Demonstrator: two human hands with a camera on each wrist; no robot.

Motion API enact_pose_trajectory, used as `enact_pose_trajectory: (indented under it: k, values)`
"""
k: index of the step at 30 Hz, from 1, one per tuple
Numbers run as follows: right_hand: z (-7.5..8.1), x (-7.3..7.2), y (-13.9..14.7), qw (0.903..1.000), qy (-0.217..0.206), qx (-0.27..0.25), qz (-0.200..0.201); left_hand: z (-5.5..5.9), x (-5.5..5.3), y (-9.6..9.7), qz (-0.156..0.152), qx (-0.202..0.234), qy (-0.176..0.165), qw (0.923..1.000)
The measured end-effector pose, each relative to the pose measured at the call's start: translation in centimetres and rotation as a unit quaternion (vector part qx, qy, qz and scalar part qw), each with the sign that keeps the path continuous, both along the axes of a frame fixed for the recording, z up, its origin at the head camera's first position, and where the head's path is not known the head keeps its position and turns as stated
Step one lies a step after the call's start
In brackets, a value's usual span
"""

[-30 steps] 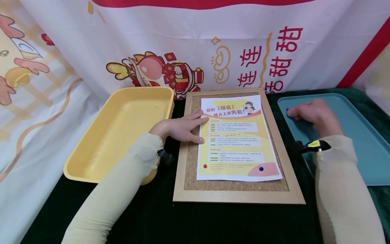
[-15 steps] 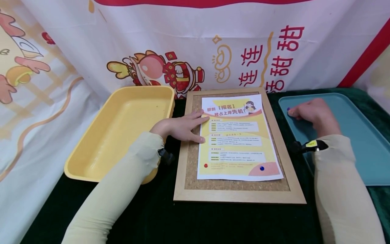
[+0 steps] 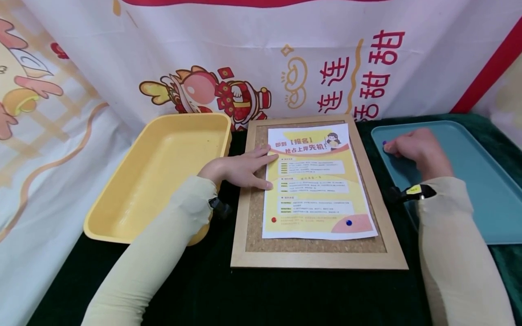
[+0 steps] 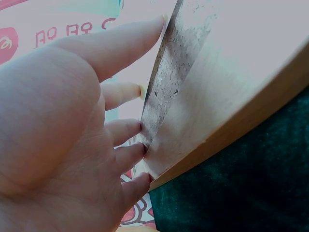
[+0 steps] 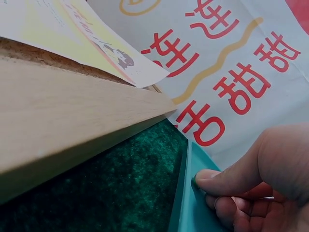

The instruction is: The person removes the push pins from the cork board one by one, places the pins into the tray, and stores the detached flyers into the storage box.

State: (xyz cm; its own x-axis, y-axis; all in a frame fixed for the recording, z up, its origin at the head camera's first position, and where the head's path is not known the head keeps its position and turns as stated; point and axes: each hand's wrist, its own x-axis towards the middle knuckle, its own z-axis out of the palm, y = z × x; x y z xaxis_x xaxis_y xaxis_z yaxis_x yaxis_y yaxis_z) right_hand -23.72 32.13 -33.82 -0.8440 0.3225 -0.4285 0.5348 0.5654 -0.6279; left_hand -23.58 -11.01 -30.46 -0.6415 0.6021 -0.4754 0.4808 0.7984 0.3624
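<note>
At the far left corner of the teal tray, on the right of the scene, I have the right hand with its fingers curled and its thumb and forefinger together on a small purple-blue pin. The pin sits right at those fingertips, on their left side, just inside the tray's left rim; from my right wrist view I get only a dark sliver of it at the thumb tip — whether it touches the tray I cannot tell.

Left of the tray lies the framed corkboard with a yellow-and-white sheet on it. My left hand reaches in from the left, fingers straight and spread apart, the tips resting along the sheet's left edge. In the sheet's near part I see a red pin on the left and a dark blue pin on the right — both well apart from either hand. Farther left, a yellow tub stands on dark green cloth, behind the left forearm.
</note>
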Motion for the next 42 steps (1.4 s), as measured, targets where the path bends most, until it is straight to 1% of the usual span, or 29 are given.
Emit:
enact_pose_trajectory:
  k: [10,17,24,31,42]
  values:
    - [0.25,-0.42,-0.17,0.9999,-0.004,-0.013,-0.009,0.25,0.07,0.04,-0.003,0.003,0.002,1.0]
    - [0.11,-0.36,-0.19,0.9998,-0.01,-0.013,-0.007,0.14,0.09,0.02,-0.004,0.005,-0.002,1.0]
    - [-0.02,-0.4,-0.23,1.0,0.001,-0.006,-0.004,0.05,0.12,-0.01,-0.004,0.006,0.001,1.0]
    - [-0.04,-0.4,-0.11,0.9999,-0.006,-0.011,-0.007,0.14,0.03,0.06,-0.003,0.004,-0.001,1.0]
    - [0.1,-0.34,-0.26,0.9998,-0.006,-0.016,-0.01,0.16,0.03,0.02,-0.001,0.002,-0.003,1.0]
